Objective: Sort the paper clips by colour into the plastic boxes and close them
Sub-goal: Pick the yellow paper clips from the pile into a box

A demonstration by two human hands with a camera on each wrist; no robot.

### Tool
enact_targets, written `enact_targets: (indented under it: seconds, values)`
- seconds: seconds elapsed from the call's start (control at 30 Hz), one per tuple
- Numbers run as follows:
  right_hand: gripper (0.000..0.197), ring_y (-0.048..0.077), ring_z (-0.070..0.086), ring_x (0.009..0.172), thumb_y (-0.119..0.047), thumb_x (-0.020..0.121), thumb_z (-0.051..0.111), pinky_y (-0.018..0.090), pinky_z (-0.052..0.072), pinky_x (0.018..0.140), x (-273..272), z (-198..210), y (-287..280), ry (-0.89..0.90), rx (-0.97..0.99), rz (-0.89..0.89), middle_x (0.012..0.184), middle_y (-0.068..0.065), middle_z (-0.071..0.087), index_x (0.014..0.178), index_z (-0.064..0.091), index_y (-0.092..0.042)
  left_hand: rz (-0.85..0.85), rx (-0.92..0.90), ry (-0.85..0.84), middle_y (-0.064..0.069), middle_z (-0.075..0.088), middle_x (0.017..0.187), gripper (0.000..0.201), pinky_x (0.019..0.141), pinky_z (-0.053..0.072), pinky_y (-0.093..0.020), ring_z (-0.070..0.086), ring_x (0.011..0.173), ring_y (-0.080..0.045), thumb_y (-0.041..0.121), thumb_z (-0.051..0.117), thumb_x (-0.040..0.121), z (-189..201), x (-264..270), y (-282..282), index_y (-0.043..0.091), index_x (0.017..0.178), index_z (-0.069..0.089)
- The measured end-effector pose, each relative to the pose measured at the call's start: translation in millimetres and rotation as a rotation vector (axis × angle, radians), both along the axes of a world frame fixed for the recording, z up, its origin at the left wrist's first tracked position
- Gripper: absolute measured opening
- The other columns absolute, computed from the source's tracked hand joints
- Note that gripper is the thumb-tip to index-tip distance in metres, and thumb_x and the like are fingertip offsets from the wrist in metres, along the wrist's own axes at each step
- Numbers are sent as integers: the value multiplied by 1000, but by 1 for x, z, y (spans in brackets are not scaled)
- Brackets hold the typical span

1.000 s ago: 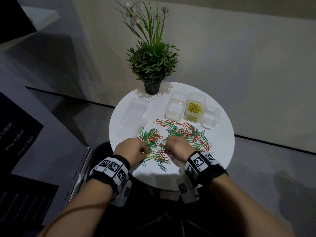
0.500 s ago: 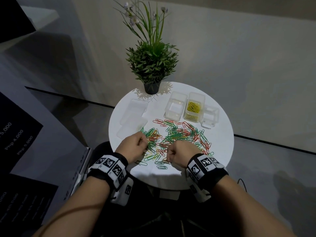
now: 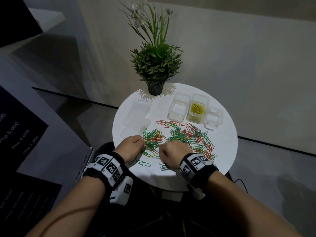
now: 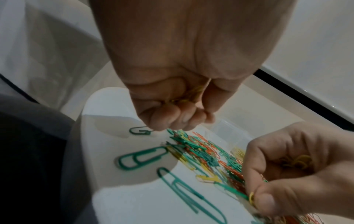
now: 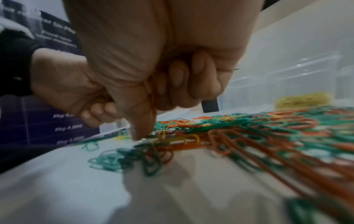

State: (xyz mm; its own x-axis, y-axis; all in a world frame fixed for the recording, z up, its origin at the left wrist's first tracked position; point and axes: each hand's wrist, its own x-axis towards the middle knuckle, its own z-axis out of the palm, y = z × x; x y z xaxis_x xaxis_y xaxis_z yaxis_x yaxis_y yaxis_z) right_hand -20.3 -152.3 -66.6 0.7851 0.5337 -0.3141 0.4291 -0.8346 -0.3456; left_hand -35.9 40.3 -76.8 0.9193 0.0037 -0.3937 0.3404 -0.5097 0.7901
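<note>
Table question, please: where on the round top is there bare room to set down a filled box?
Bare white shows along the right rim of the table, beyond the clip pile, and between the lids and the empty box. The middle is crowded with clips; both hands work the near edge.

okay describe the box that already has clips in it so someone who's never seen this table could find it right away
On the round white table, look behind the clip pile, right of the potted plant, at three open clear boxes. It is the middle box, the only one holding yellow clips; its neighbours look empty.
</note>
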Motion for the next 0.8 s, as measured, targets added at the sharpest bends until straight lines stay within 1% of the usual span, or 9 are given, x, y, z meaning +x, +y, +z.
enact_targets:
  seconds: [0.13, 0.23, 0.33, 0.4, 0.5, 0.57, 0.67, 0.73, 0.8]
  values:
    - [18, 23, 68, 72, -14, 85, 48, 34, 55, 66, 0, -8, -30, 198, 197, -291, 77, -1, 71, 73, 56, -25, -58, 153, -29, 9, 52, 61, 29, 59, 37, -21, 51, 63, -6, 24, 64, 86, 1, -4, -9, 17, 62, 49]
    - [25, 24, 62, 58, -6, 88, 51, 31, 50, 57, 1, -10, -47, 286, 299, -421, 67, 1, 66, 70, 55, -23, -209, 378, -78, 11, 64, 73, 23, 69, 50, -26, 60, 75, -7, 34, 76, 74, 0, -4, -13, 22, 64, 59]
    - [26, 23, 56, 57, -2, 90, 52, 33, 46, 55, 2, -8, -53, 310, 425, -510, 65, 4, 61, 72, 52, -21, -337, 617, -96, 13, 66, 89, 11, 74, 48, -25, 60, 90, -11, 35, 73, 76, 6, -2, -22, 27, 80, 67]
    - [26, 23, 53, 58, -1, 92, 49, 35, 44, 53, 2, -7, -50, 335, 515, -558, 65, 3, 60, 75, 51, -20, -382, 712, -138, 10, 66, 91, 7, 71, 44, -24, 60, 91, -14, 29, 67, 79, 10, 0, -29, 25, 85, 68]
    - [36, 23, 48, 57, 5, 91, 40, 27, 36, 49, 4, -5, -41, 437, 619, -590, 59, 2, 59, 84, 59, -25, -431, 774, -148, 5, 66, 86, 9, 65, 40, -24, 60, 84, -18, 24, 58, 78, 13, 2, -37, 22, 82, 67]
    - [44, 23, 46, 56, 8, 87, 37, 26, 34, 49, 6, -2, -34, 463, 593, -581, 56, 3, 58, 86, 64, -26, -449, 797, -167, 4, 63, 82, 10, 64, 39, -25, 57, 80, -20, 24, 54, 78, 12, 0, -41, 20, 79, 63]
    - [33, 22, 48, 50, 2, 81, 38, 30, 38, 49, 10, 0, -20, 420, 510, -572, 58, 7, 54, 74, 62, -19, -347, 713, -207, 0, 62, 81, 13, 65, 43, -29, 56, 79, -26, 29, 47, 83, 10, -1, -39, 18, 81, 54]
    - [23, 26, 59, 67, -9, 86, 44, 34, 49, 61, 14, 1, -12, 312, 364, -457, 72, 4, 63, 77, 63, -18, -260, 571, -155, -6, 61, 83, 18, 69, 45, -33, 56, 83, -30, 30, 41, 92, 11, 2, -32, 16, 84, 50]
    - [16, 23, 62, 83, -16, 88, 49, 32, 52, 73, 16, 5, -7, 187, 182, -301, 86, 0, 69, 86, 65, -19, -185, 396, -98, -9, 56, 79, 23, 68, 40, -33, 53, 81, -29, 26, 37, 98, 12, 5, -23, 12, 81, 46]
